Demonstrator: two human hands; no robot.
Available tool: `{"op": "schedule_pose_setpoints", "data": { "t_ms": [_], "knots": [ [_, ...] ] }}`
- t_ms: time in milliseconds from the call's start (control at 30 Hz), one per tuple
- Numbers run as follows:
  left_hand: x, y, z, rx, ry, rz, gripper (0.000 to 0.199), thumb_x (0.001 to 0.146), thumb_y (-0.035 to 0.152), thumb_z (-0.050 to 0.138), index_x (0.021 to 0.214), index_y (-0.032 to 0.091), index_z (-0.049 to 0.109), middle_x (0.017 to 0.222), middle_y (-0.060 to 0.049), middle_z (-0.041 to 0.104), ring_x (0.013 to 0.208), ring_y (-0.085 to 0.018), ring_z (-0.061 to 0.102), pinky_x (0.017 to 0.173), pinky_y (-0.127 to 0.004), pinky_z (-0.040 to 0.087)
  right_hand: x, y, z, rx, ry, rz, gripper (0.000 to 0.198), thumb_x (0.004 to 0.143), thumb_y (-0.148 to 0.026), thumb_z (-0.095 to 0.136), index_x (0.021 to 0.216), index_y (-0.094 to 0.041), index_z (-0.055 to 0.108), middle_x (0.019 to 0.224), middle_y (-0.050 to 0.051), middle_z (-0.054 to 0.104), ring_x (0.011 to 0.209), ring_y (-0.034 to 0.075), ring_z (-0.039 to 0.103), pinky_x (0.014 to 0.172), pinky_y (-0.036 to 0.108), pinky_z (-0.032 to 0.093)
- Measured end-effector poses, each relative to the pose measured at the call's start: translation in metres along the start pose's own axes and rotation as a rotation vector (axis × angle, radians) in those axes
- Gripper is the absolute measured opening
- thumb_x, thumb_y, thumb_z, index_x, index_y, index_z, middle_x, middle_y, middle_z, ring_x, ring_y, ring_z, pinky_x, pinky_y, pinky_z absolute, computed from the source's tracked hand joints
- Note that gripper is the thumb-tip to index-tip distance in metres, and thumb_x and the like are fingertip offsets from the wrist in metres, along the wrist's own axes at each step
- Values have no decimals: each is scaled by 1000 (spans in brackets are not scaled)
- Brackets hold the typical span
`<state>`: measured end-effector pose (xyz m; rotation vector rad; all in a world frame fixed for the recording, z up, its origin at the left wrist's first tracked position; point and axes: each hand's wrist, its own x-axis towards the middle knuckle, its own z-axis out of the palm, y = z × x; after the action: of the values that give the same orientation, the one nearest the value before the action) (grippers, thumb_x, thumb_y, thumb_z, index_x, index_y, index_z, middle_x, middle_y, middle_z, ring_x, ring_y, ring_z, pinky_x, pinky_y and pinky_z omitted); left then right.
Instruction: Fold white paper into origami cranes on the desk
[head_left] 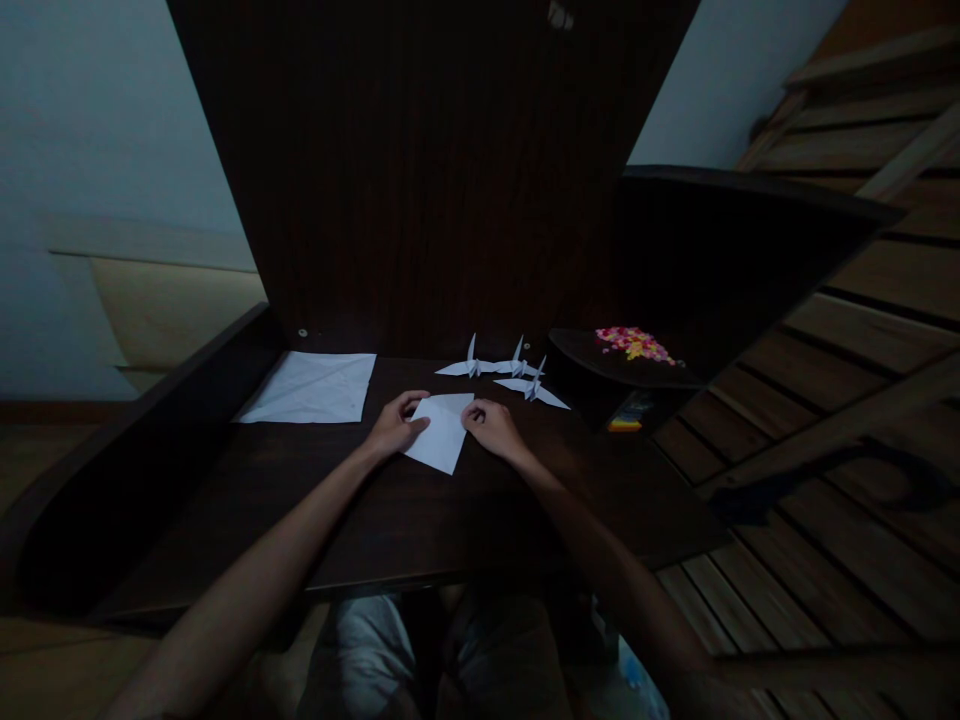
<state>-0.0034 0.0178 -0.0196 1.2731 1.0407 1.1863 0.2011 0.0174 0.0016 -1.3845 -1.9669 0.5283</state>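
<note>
Between my two hands is a small white sheet of paper (442, 435), held a little above the dark desk. My left hand (397, 425) grips its left side, thumb on top and fingers behind. At the upper right edge, my right hand (491, 425) pinches the paper with curled fingers. Just beyond my right hand stand three white folded paper cranes: one on the left (472, 367), one in the middle (517, 367) and a nearer one (532, 388), their wings spread. A larger creased white sheet (311, 388) lies flat to the left.
The dark wooden desk (375, 530) has a raised side panel (135, 450) on the left and a tall back board (420, 180). On a low corner shelf (577, 350) at right lies a heap of small pink, red and yellow pieces (634, 343). A yellow-edged item (625, 425) sits under it.
</note>
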Motion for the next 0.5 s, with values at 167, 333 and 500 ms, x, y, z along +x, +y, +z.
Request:
{"op": "schedule_pose_setpoints", "data": {
  "t_ms": [167,333,500],
  "knots": [
    [0,2,0,53,16,40,50,61,20,73,109,16,59,107,-9,65,87,-20,65,73,-32,52,1,15,0,40,45,220,11,74,-26,63,71,-16,69,72,3,69,66,15,62,63,24,45],
    [-1,2,-1,100,-4,39,53,60,24,75,110,16,58,109,-9,65,88,-21,65,73,-33,54,4,22,5,174,48,296,15,72,-28,64,76,-15,71,76,4,72,67,16,64,64,25,48],
    [-4,6,1,132,-11,6,53,61,21,74,111,16,57,110,-9,65,81,-19,67,70,-32,55,5,19,6,166,84,306,15,71,-25,64,78,-16,73,79,5,74,73,18,67,68,26,50]
  ]
}}
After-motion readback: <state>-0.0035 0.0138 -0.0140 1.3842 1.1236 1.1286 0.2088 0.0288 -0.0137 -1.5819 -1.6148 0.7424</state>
